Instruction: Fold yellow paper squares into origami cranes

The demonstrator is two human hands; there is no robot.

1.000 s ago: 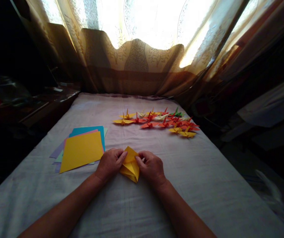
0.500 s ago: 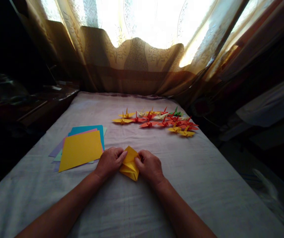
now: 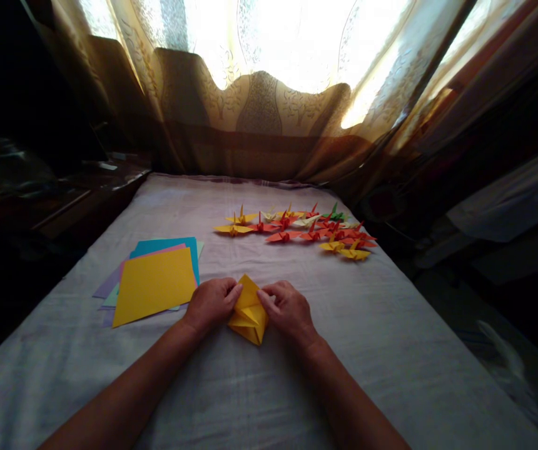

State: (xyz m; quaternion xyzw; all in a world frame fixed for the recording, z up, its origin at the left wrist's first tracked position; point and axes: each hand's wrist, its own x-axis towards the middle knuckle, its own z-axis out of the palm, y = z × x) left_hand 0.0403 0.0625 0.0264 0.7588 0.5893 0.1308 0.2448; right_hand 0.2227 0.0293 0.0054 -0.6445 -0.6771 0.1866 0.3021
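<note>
A partly folded sheet of yellow origami paper (image 3: pixel 250 314) lies between my hands, its point facing away from me and a raised flap across its middle. My left hand (image 3: pixel 213 302) pinches its left edge between thumb and fingers. On the opposite edge, the thumb and fingers of my right hand (image 3: pixel 289 309) are closed at the upper right side of the paper. The undersides of both grips are hidden.
Left of my hands lies a stack of coloured paper sheets (image 3: pixel 154 284), yellow on top. Several folded paper cranes (image 3: pixel 284 236) in red, yellow, cream and green stand farther back to the right. A pale cloth (image 3: pixel 372 362) covers the surface; a curtain (image 3: pixel 259 112) hangs behind.
My right thumb has shifted up and outward along the paper's right edge, uncovering more of its right side. My left hand keeps nearly the same hold.
</note>
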